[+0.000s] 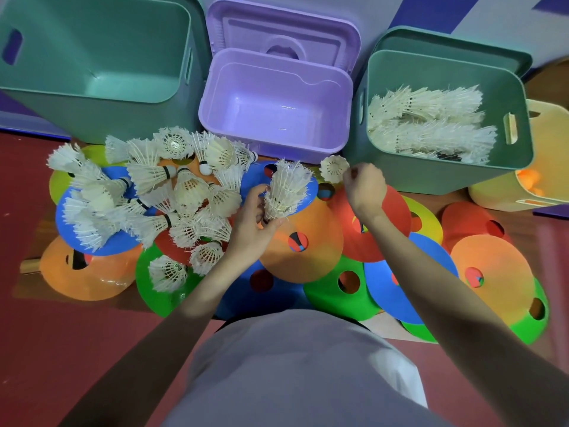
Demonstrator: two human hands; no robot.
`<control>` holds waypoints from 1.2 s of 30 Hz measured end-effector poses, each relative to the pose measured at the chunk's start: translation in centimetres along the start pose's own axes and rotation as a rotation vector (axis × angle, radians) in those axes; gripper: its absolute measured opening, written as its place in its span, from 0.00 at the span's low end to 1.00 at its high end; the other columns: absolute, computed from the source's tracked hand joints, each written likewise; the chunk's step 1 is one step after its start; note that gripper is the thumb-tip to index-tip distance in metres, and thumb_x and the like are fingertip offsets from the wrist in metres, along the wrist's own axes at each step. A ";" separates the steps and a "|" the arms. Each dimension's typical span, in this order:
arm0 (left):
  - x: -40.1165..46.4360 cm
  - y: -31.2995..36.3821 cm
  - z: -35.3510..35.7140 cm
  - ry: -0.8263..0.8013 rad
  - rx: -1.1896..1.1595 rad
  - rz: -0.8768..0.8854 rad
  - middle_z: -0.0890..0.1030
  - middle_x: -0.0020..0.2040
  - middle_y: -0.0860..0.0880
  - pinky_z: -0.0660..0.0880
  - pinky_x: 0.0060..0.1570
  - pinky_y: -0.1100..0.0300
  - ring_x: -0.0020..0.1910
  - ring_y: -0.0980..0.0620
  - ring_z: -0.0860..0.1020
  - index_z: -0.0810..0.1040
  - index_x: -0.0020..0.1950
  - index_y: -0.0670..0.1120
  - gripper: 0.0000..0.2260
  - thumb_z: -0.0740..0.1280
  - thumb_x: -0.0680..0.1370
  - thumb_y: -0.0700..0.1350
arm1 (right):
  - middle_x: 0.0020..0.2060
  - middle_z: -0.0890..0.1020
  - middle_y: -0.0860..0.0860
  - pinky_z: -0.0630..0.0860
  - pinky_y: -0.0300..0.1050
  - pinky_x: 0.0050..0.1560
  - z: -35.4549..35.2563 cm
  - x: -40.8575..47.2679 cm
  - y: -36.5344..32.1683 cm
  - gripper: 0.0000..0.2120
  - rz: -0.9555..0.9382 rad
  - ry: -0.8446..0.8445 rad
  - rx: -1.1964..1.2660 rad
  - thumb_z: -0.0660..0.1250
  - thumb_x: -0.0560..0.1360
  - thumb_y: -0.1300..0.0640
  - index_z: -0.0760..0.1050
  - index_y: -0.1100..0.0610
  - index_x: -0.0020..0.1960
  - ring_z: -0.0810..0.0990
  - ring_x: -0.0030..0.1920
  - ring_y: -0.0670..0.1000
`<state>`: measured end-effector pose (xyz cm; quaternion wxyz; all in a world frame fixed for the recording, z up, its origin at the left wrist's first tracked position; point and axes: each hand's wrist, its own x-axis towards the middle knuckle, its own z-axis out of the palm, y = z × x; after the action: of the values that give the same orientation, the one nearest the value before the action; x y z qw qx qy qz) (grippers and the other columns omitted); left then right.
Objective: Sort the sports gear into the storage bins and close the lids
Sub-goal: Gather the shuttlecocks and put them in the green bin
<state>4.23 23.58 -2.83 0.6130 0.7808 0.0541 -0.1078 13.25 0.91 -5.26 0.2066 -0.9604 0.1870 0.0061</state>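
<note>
My left hand (254,220) grips the base of a nested stack of white shuttlecocks (286,188), held upright over the cones. My right hand (365,188) pinches a single shuttlecock (334,168) just right of the stack. A loose pile of white shuttlecocks (160,195) lies to the left on the flat disc cones (304,245), which come in several colours. The green bin on the right (443,177) holds rows of stacked shuttlecocks (431,124). In the middle, the purple bin (274,146) stands empty with its lid (283,35) propped behind. The large green bin on the left (92,112) is empty.
A yellow bin (545,167) with orange items inside stands behind the right green bin. Cones spread across a wooden board on the red floor. A green lid (452,41) leans behind the right bin.
</note>
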 end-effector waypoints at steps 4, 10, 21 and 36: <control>0.0 0.0 -0.2 0.007 0.023 0.016 0.75 0.52 0.60 0.71 0.52 0.72 0.50 0.66 0.76 0.66 0.69 0.48 0.28 0.72 0.73 0.36 | 0.36 0.82 0.55 0.74 0.49 0.37 -2.1 -3.2 0.0 0.09 -0.067 0.096 0.150 0.62 0.74 0.55 0.77 0.58 0.42 0.79 0.38 0.60; -0.9 -0.3 -0.4 -0.012 0.078 0.052 0.77 0.50 0.59 0.75 0.53 0.53 0.49 0.53 0.79 0.67 0.63 0.53 0.26 0.73 0.72 0.36 | 0.27 0.70 0.49 0.64 0.47 0.32 -5.9 -8.6 -1.6 0.08 -0.101 0.223 0.631 0.62 0.74 0.60 0.71 0.60 0.37 0.65 0.29 0.44; -6.0 -1.2 0.9 0.013 0.108 0.135 0.79 0.50 0.63 0.76 0.53 0.53 0.51 0.58 0.79 0.70 0.60 0.52 0.24 0.72 0.71 0.34 | 0.24 0.65 0.46 0.60 0.39 0.30 -9.8 -12.7 -1.2 0.07 -0.220 0.002 0.798 0.62 0.68 0.61 0.68 0.57 0.31 0.61 0.27 0.41; -14.1 -2.2 2.3 0.092 -0.010 0.095 0.78 0.58 0.60 0.74 0.54 0.67 0.55 0.64 0.78 0.67 0.69 0.47 0.29 0.73 0.70 0.38 | 0.16 0.70 0.42 0.61 0.31 0.27 -7.9 -15.9 -2.0 0.16 -0.377 -0.424 0.669 0.66 0.70 0.67 0.67 0.55 0.27 0.67 0.21 0.41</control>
<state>-10.17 22.57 -2.16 0.6180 0.7837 0.0456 -0.0423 -1.31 5.08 4.17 0.5376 -0.8354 -0.0465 0.1042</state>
